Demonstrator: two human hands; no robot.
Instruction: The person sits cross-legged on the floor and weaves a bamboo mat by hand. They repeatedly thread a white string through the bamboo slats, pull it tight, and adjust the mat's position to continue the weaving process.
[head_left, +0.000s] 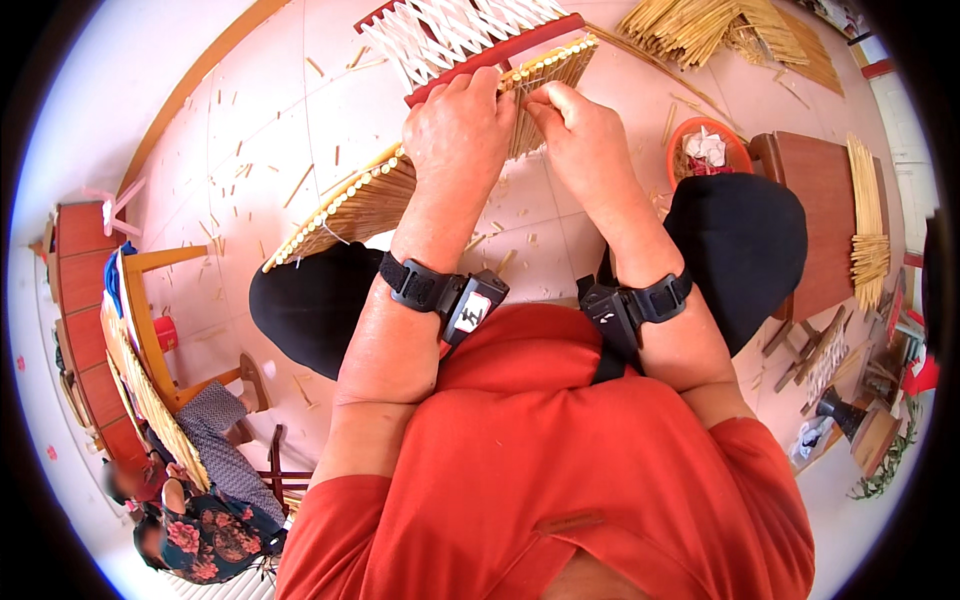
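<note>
A long panel of pale straw stalks [362, 205], bound side by side with thread, slants from over my left thigh up to the far middle. Its cut stalk ends form a row along the upper edge. My left hand [455, 130] is closed over that edge near the middle, fingers curled around it. Close to its right, my right hand [580, 122] is pinched against the panel. Whatever lies between those fingertips is too small to make out. A loose white thread [335, 232] hangs from the panel's left part. Just beyond stands a red frame strung with white cord [470, 35].
An orange bucket [708, 150] with white scraps stands right of my hands. Straw bundles [690, 30] lie at the far right, and another straw bundle [868, 225] rests on a brown table [820, 225]. Stalk offcuts litter the pink floor. Another person [205, 530] sits at lower left.
</note>
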